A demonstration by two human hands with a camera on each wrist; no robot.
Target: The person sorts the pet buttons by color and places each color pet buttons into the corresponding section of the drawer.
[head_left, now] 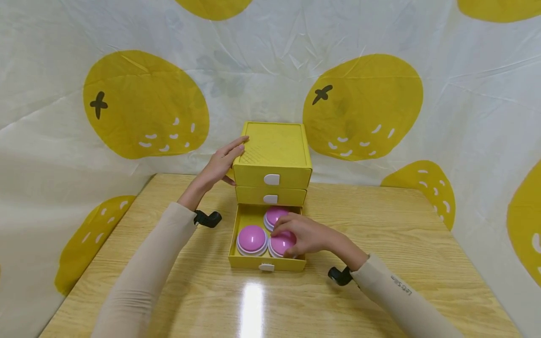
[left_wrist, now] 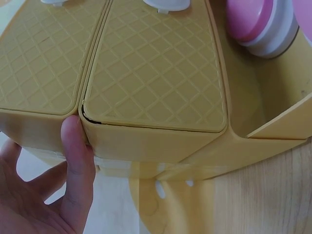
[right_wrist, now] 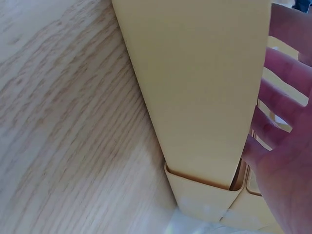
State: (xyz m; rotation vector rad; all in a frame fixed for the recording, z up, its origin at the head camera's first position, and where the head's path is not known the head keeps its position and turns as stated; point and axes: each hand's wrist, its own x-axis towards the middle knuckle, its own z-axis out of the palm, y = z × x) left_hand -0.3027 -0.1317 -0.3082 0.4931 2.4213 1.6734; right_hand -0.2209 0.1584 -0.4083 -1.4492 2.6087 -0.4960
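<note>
A yellow three-tier drawer cabinet [head_left: 274, 141] stands on the table, its bottom drawer [head_left: 245, 260] pulled out. Three pink domed push buttons with white bases lie in that drawer: a front left button [head_left: 252, 239], a front right button [head_left: 281, 243] and a back button [head_left: 275, 214]. My right hand [head_left: 310, 233] reaches over the drawer's right wall and grips the front right button, fingers and thumb at its edges. In the right wrist view the drawer wall [right_wrist: 195, 87] hides the button. My left hand [head_left: 221, 162] rests against the cabinet's left side, a fingertip [left_wrist: 73, 129] at the seam between tiers.
The wooden table [head_left: 380, 225] extends on both sides of the cabinet and in front of it. Behind hangs a pale cloth [head_left: 262, 70] printed with large yellow fruit. White tabs [head_left: 271, 179] mark the drawer fronts.
</note>
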